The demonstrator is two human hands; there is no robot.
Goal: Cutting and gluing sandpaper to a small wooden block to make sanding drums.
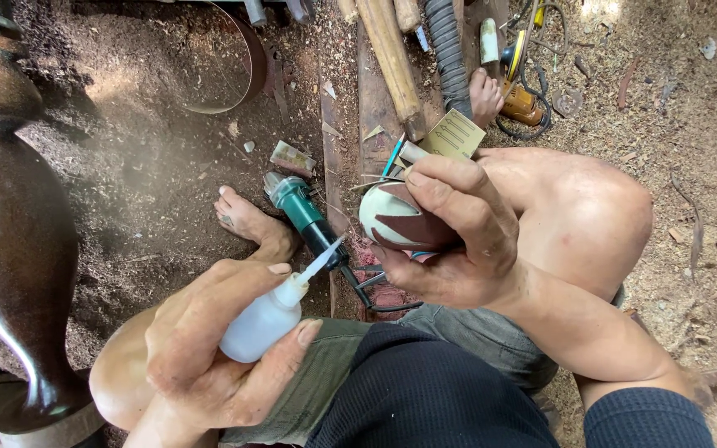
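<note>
With the left hand squeezing a small translucent white plastic squeeze bottle above the knee and the right hand gripping a rounded cream-and-maroon wooden piece just beside its nozzle, steady aim and gentle, sparing pressure would seem best.

We note a bare earth floor, dark brown, strewn with sawdust and wood chips. Daylight falls brightest on the ground to the far right of the long weathered wooden plank that runs up the middle. Left of the plank stands a tall, dark, glossy turned wooden vase, catching pale reflections. A curved rusty metal band lies between vase and plank. A ribbed grey hose lies on the plank's right edge.
</note>
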